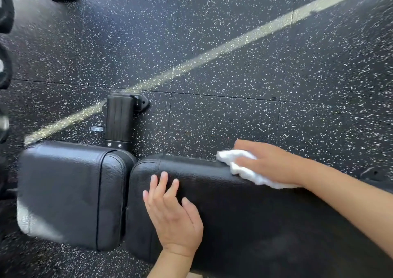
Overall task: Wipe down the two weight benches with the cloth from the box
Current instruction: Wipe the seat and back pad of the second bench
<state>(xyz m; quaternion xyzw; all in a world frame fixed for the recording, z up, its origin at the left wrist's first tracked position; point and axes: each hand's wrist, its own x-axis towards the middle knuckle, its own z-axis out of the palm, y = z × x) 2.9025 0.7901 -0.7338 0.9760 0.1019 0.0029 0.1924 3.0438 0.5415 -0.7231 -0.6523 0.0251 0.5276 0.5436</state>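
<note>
White cloth (244, 167) under right hand (268, 163), far edge of bench pad (244, 214)

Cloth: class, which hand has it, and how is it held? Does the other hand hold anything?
The right hand presses the white cloth from above onto the bench pad's far edge. The left hand rests flat on the pad, holding nothing.

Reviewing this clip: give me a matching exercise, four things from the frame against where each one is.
Things:
1. white cloth
2. left hand
3. right hand
4. small seat pad

Places:
A. flat on the long pad, holding nothing
B. left of the long pad
C. on the long pad's far edge, under a hand
D. pressing on the cloth

Pairs: 1-C, 2-A, 3-D, 4-B
</note>
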